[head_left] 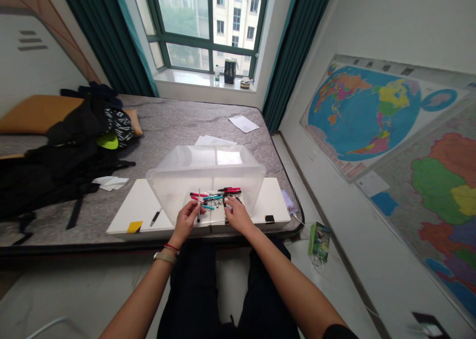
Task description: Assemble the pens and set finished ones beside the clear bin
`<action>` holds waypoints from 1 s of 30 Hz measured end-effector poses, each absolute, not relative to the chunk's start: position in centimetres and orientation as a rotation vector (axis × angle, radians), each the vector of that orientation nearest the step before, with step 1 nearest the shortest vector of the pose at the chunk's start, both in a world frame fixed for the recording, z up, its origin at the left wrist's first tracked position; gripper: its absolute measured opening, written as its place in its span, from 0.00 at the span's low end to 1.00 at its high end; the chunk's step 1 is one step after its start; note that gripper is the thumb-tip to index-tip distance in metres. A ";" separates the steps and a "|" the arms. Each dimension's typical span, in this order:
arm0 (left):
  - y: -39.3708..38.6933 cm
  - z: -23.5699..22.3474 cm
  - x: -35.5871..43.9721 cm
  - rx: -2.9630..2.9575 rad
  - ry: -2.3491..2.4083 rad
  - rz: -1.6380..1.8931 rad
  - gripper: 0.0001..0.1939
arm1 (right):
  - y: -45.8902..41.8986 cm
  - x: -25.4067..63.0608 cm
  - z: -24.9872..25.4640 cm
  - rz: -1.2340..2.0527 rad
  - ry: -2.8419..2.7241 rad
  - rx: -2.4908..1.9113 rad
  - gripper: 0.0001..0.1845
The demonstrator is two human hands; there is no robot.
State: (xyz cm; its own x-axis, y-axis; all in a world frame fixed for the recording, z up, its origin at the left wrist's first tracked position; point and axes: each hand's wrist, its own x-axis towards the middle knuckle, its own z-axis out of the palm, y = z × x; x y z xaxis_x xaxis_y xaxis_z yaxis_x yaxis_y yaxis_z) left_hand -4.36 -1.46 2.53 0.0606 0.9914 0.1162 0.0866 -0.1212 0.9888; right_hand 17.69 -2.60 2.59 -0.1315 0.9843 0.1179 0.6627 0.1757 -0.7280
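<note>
My left hand (188,218) is closed in a pinch around a slim pale pen (199,207), held upright with a dark lower end. To its right, my right hand (235,213) has its fingers bent together on a thin black pen (224,204), partly hidden by the fingers. Between and just beyond both hands lies a loose pile of pens and pen parts (212,197) in red, blue, black and silver. A translucent plastic box (178,177) stands around or right behind the pile; I cannot tell which.
White flat boards (130,207) lie under the box at the mattress (167,115) edge, bearing a black marker (155,218), a yellow tab (134,227) and a black tab (269,219). Papers (243,123) lie behind. Dark bags (74,140) are left; a green box (319,242) is on the floor right.
</note>
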 end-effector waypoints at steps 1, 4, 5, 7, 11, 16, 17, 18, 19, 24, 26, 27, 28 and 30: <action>-1.5 2.6 -4.4 1.387 1.174 1.211 0.16 | -2.0 17.7 2.9 0.679 -1.898 -1.547 0.17; -1.4 2.5 -4.4 1.365 1.164 1.216 0.17 | 0.0 17.6 4.1 0.631 -2.023 -1.615 0.16; -1.4 2.4 -4.4 1.359 1.159 1.220 0.17 | 0.7 17.4 4.5 0.615 -2.062 -1.660 0.17; -1.4 2.3 -4.4 1.351 1.149 1.230 0.17 | 2.0 17.2 5.1 0.578 -2.118 -1.752 0.17; -1.5 2.5 -4.4 1.350 1.138 1.238 0.16 | 3.7 16.8 5.7 0.501 -2.220 -1.864 0.18; -1.6 3.1 -4.4 1.373 1.101 1.224 0.16 | 4.6 16.6 6.5 0.435 -2.336 -1.923 0.17; -1.6 3.1 -4.4 1.374 1.094 1.223 0.16 | 4.8 16.5 6.7 0.428 -2.360 -1.932 0.17; -1.6 3.2 -4.4 1.373 1.090 1.224 0.16 | 4.9 16.4 6.9 0.417 -2.385 -1.939 0.16; -1.6 3.2 -4.4 1.369 1.089 1.226 0.16 | 4.9 16.3 7.2 0.402 -2.414 -1.938 0.15; -1.7 3.0 -4.5 1.353 1.077 1.240 0.17 | 5.3 15.8 7.7 0.308 -2.566 -1.859 0.14; -1.6 2.9 -4.5 1.356 1.070 1.240 0.17 | 5.5 15.7 7.6 0.269 -2.617 -1.828 0.14; -1.6 2.8 -4.5 1.358 1.072 1.236 0.17 | 5.6 15.6 7.5 0.251 -2.638 -1.821 0.14; -1.6 2.8 -4.5 1.360 1.075 1.231 0.17 | 5.7 15.5 7.5 0.233 -2.657 -1.822 0.14; -1.6 2.9 -4.5 1.357 1.081 1.226 0.18 | 6.0 15.3 7.5 0.208 -2.694 -1.836 0.15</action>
